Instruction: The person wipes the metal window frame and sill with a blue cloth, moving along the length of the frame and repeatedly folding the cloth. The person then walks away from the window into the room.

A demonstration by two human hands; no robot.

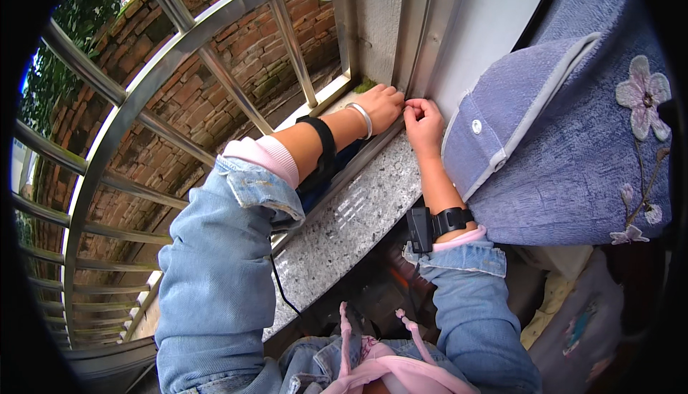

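My left hand (385, 107), with a silver bangle at the wrist, reaches across the track of a metal window frame (418, 35) to its lower corner. Its fingers are bent and closed together, their tips mostly hidden. Close beside it, my right hand (425, 126) pinches thumb and forefinger together at the same corner. Whatever lies between the fingertips is too small to make out. Below both hands runs a speckled grey stone sill (358, 204). A blue curtain tieback (512, 107) with a pale edge hangs right next to my right wrist.
Curved metal security bars (140, 116) fill the left, with a brick wall (215, 86) beyond them. A blue curtain (555, 179) with embroidered flowers covers the right. From under my left sleeve, a thin black cable (281, 290) hangs over the sill.
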